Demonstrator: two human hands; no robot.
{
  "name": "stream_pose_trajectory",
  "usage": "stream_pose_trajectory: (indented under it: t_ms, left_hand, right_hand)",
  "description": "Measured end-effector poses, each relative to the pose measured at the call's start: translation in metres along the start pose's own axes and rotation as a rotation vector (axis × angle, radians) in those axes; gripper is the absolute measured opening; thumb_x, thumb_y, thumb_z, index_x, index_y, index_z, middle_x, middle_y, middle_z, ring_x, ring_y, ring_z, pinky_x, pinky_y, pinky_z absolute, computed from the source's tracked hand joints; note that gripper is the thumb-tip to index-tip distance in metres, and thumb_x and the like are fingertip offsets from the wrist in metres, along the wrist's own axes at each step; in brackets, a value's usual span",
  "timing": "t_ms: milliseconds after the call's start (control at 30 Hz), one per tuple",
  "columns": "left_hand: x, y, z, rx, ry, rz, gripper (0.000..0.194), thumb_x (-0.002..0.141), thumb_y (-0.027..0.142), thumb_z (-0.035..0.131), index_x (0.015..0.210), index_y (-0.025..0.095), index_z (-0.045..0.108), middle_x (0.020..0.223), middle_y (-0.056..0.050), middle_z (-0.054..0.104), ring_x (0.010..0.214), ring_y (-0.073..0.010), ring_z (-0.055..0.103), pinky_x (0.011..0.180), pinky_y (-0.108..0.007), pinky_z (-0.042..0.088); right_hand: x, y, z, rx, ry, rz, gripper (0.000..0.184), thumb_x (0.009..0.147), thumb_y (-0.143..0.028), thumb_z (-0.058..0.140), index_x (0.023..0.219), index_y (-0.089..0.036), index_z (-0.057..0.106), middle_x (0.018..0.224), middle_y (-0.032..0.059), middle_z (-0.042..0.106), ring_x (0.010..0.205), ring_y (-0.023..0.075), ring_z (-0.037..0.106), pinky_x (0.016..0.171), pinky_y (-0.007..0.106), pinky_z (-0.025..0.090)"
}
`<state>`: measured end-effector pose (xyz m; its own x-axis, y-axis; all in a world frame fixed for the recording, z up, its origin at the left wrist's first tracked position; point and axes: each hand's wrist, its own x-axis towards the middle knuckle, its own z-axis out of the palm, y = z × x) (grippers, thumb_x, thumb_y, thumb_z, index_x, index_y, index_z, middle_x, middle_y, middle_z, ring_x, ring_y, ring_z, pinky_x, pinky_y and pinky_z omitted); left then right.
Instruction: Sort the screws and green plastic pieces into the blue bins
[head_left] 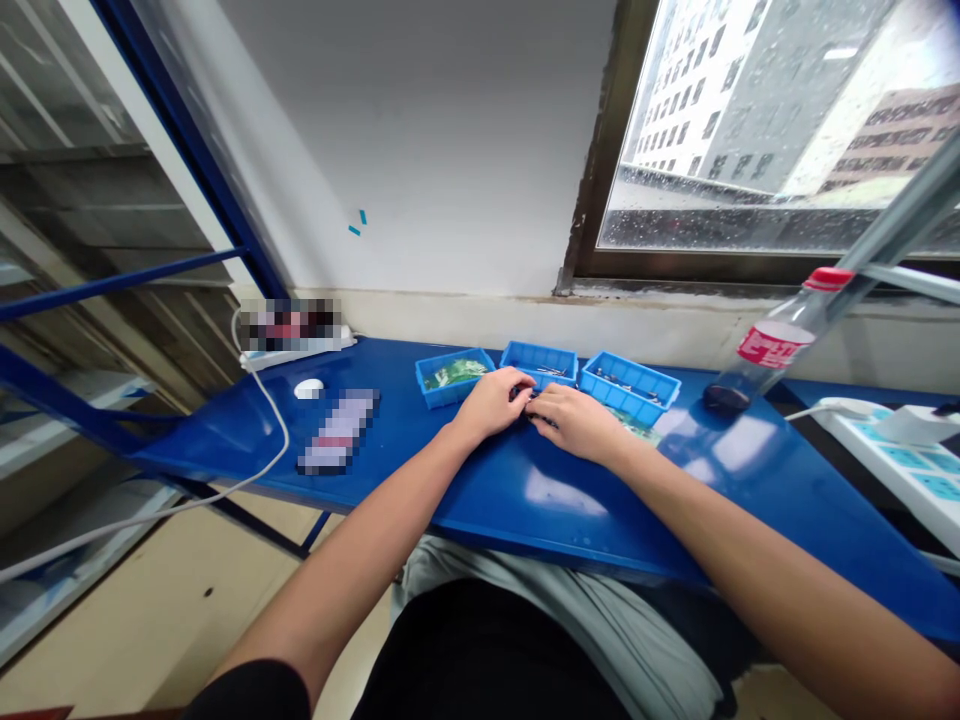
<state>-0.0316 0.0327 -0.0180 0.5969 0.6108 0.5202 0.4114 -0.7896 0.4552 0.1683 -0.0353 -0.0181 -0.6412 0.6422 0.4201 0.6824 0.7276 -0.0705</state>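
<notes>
My left hand [493, 405] and my right hand [576, 422] meet over the blue tabletop, fingers curled toward each other. Between the fingertips is something small and dark, mostly hidden, whose kind I cannot make out. Just beyond the hands stand three blue plastic bins. The left bin [442, 400] contains green and whitish pieces. Small thin parts lie in the middle bin [529, 352], which my fingers partly cover. More small dark and light parts are in the right bin [652, 412]. A greenish-white flat item [643, 430] shows beside my right wrist, partly hidden.
A clear bottle with a red cap [776, 345] stands tilted in view at the right, near a white power strip [892, 455]. To the left are a blurred-out flat object [340, 432], a small white object [308, 389] and a white cable [281, 425]. The wall and window rise behind.
</notes>
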Motion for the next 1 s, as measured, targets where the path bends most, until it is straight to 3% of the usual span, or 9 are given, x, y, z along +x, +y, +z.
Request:
stream_pose_trajectory:
  t_ms: [400,567,700,867,1000]
  left_hand:
    - [0.001,0.005,-0.003,-0.040,0.028,-0.051,0.019,0.098,0.022,0.061,0.106,0.017,0.078,0.110,-0.008,0.079,0.098,-0.0217,0.073,0.092,-0.034,0.057]
    - [0.001,0.015,-0.010,-0.130,0.034,-0.101,0.028,0.104,0.032,0.054,0.107,0.017,0.078,0.110,-0.008,0.081,0.100,-0.0224,0.074,0.091,-0.032,0.055]
    - [0.000,0.022,-0.012,-0.231,-0.027,-0.099,0.031,0.104,0.033,0.053,0.108,0.017,0.079,0.108,-0.006,0.082,0.096,-0.0212,0.075,0.089,-0.030,0.056]
    - [0.001,0.021,-0.008,-0.287,-0.041,-0.139,0.025,0.097,0.026,0.063,0.112,0.018,0.080,0.107,-0.006,0.083,0.089,-0.0201,0.076,0.084,-0.031,0.060]
    - [0.002,0.018,-0.005,-0.371,-0.029,-0.160,0.030,0.090,0.018,0.067,0.117,0.016,0.079,0.109,-0.007,0.083,0.093,-0.0209,0.079,0.085,-0.031,0.063]
  right_hand:
    - [0.000,-0.002,0.005,-0.003,0.050,-0.054,0.022,0.097,-0.011,0.058,0.101,-0.021,0.077,0.103,0.0110,0.074,0.101,0.0283,0.065,0.094,0.044,0.056]
    - [0.001,-0.002,0.006,0.096,0.272,0.099,0.018,0.095,-0.011,0.057,0.101,-0.022,0.070,0.104,0.0102,0.070,0.100,0.0266,0.066,0.093,0.041,0.056]
    - [0.000,0.001,0.004,0.179,0.428,0.276,0.012,0.092,-0.014,0.060,0.099,-0.022,0.066,0.099,0.0076,0.066,0.082,0.0218,0.065,0.079,0.036,0.056]
    - [0.000,0.002,0.005,0.211,0.494,0.370,0.003,0.092,-0.022,0.063,0.095,-0.022,0.065,0.090,0.0063,0.066,0.074,0.0216,0.064,0.074,0.037,0.056]
    - [0.000,0.001,0.006,0.290,0.523,0.431,0.010,0.095,-0.032,0.064,0.098,-0.022,0.065,0.088,0.0067,0.072,0.073,0.0223,0.068,0.069,0.037,0.057]
